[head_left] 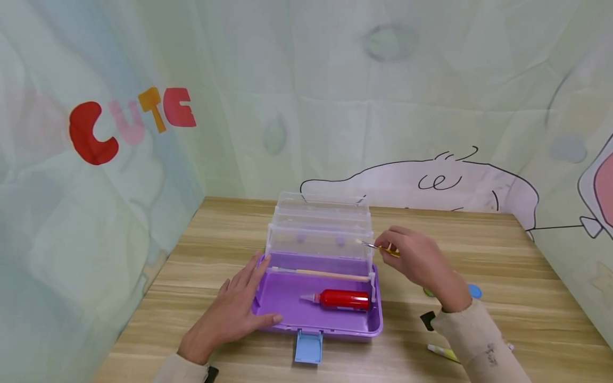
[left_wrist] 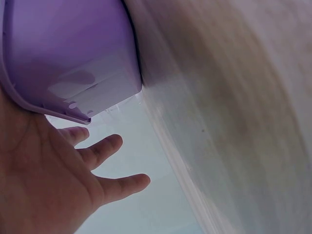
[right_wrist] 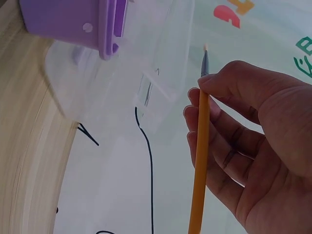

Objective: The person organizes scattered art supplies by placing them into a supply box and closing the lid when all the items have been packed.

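Observation:
A purple plastic box (head_left: pixel 287 319) stands on the table with its clear tiered trays (head_left: pixel 318 221) raised at the back. Inside it lie a red bottle with a pointed nozzle (head_left: pixel 342 299) and, farther back, a paintbrush with a pale handle (head_left: pixel 330 275). My left hand (head_left: pixel 234 308) rests on the box's left side, fingers spread and straight, thumb over the front rim. Between thumb and fingers my right hand (head_left: pixel 416 255) pinches a yellow-handled paintbrush (right_wrist: pixel 201 151), held in the air just right of the trays, its bristle tip pointing left.
A light blue latch (head_left: pixel 308 348) hangs from the box's front. To the right, partly behind the right arm, lie a yellow-green pen-like tube (head_left: pixel 442 352), a blue round piece (head_left: pixel 474 291) and a green one (head_left: pixel 428 292). Printed cloth walls (head_left: pixel 230 133) enclose the wooden table (head_left: pixel 517 266).

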`<state>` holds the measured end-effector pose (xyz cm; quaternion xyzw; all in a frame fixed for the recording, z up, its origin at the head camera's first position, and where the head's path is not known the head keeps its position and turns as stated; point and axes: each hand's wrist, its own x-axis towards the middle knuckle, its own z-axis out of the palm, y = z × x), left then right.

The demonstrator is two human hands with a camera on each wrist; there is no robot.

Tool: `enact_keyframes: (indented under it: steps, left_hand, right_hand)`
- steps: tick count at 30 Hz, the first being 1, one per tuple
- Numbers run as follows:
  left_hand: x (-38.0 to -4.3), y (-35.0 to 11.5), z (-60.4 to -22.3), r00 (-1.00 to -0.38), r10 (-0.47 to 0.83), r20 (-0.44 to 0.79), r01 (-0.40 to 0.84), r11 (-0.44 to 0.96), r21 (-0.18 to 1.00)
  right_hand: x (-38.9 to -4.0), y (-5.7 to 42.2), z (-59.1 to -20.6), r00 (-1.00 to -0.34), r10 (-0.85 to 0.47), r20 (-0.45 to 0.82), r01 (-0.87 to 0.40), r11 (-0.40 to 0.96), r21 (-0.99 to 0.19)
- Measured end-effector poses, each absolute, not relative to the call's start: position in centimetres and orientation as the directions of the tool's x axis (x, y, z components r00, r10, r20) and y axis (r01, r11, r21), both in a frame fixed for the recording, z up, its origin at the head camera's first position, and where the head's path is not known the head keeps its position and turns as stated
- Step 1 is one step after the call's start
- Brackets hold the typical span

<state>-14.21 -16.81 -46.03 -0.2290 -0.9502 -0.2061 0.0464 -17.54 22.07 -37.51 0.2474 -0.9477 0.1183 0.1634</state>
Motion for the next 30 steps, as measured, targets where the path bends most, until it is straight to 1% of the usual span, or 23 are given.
enact_keyframes:
  steps: [5, 15, 30]
  left_hand:
    - [-14.1, -16.8, -46.1, -0.894, 0.413, 0.176, 0.449, 0.813, 0.371]
    - [-14.1, -16.7, -46.0, -0.892, 0.414, 0.180, 0.452, 0.813, 0.368]
    - [-14.2, -16.7, -45.9, -0.896, 0.409, 0.172, 0.443, 0.818, 0.366]
  right_hand:
    - [-17.6, 21.3, -37.2, -0.844, -0.428, 0.324, -0.494, 0.856, -0.156]
    - [-18.2, 19.6, -36.9, -0.841, -0.455, 0.292, -0.513, 0.843, -0.165]
    - [-19.3, 17.2, -36.9, -0.782, -0.548, 0.297, -0.599, 0.792, -0.114]
